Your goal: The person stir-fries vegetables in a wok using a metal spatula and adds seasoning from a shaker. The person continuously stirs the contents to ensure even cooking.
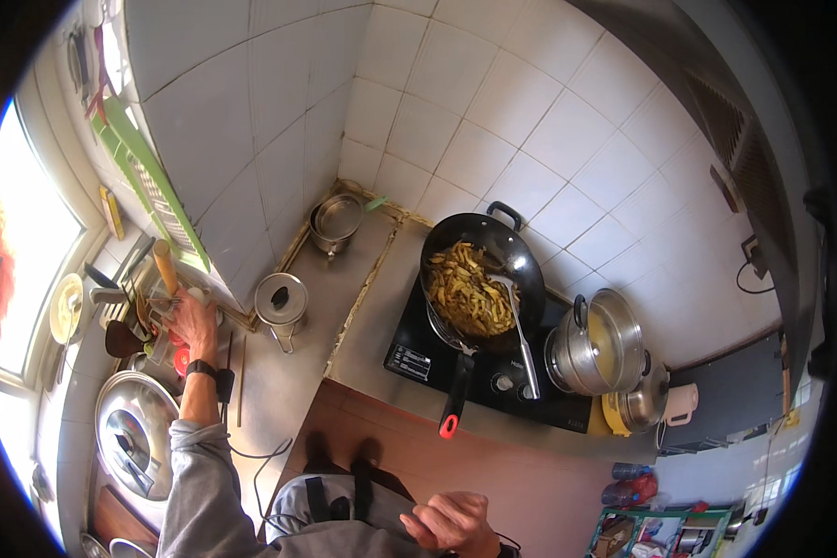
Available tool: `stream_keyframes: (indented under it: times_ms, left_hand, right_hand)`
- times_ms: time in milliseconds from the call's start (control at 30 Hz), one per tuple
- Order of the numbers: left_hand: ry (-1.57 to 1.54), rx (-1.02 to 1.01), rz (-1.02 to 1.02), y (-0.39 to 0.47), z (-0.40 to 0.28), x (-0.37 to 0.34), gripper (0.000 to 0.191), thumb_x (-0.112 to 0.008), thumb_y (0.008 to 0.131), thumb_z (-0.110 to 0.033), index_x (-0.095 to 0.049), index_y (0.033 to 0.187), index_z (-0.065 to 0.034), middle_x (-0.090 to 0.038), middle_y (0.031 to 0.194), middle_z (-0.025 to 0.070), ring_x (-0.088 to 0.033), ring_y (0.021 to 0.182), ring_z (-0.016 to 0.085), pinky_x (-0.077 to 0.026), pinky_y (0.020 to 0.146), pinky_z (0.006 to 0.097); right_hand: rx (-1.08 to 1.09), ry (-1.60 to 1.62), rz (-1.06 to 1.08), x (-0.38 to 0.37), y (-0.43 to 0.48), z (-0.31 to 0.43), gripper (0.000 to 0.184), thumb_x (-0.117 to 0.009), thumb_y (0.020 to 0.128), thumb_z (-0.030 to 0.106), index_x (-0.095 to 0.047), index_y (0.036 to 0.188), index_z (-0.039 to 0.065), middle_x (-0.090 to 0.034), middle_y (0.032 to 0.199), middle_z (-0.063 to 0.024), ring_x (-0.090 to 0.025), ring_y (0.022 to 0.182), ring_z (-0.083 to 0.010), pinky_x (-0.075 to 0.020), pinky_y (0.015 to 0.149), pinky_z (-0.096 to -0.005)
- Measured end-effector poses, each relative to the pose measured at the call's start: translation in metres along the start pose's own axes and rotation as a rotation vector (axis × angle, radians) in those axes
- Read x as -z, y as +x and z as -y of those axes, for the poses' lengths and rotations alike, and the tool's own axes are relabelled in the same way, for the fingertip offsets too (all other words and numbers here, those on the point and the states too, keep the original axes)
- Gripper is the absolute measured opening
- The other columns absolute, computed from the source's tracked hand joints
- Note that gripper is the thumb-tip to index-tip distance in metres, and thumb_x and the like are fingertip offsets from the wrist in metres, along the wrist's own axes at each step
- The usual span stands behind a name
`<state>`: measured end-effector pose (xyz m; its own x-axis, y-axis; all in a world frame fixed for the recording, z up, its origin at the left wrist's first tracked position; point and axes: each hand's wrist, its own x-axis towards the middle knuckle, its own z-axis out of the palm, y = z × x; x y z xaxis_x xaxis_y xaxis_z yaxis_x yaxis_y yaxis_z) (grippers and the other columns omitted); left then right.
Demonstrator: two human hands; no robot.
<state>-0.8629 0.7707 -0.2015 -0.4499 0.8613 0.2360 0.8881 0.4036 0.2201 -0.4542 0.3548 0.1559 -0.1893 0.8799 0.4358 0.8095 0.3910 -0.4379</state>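
Observation:
My left hand reaches into a group of utensils and small containers by the window; its fingers are partly hidden among them, so a hold cannot be made out. Beside it are a wooden handle, a dark ladle and a red lid. Near my body at the bottom, my right hand is curled, with no object visible in it. On the cooktop stands a black wok holding cooked, yellow-brown sliced food. A metal spatula rests in the wok, its handle over the near rim.
A lidded pot and steel pans stand on the left counter. A steel pot is right of the wok. The wok's red-tipped handle juts over the counter edge. A large metal lid lies at left.

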Motion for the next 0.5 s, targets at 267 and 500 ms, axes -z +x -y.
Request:
stream_keyframes:
  times_ms: [267, 500]
  left_hand:
    - [-0.064, -0.173, -0.053, -0.001, 0.024, -0.022, 0.082, -0.089, 0.1, -0.044, -0.05, 0.161, -0.0064, -0.082, 0.136, 0.0238, -0.077, 0.136, 0.046, -0.027, 0.139, 0.0792]
    - [-0.095, -0.361, -0.026, -0.022, 0.042, -0.013, 0.084, -0.098, 0.086, -0.02, -0.055, 0.158, -0.0096, -0.077, 0.144, 0.0199, -0.074, 0.14, 0.04, -0.024, 0.141, 0.0771]
  right_hand:
    - [0.096, -0.044, 0.02, -0.014, -0.015, -0.032, 0.043, -0.089, 0.1, 0.025, -0.059, 0.071, 0.015, -0.054, 0.067, 0.0003, -0.061, 0.055, -0.0202, -0.0444, 0.052, -0.0366]
    - [0.133, 0.037, 0.07, -0.035, -0.024, -0.051, 0.045, -0.095, 0.097, 0.023, -0.058, 0.073, 0.014, -0.049, 0.072, -0.0003, -0.056, 0.058, -0.0184, -0.0453, 0.053, -0.0352]
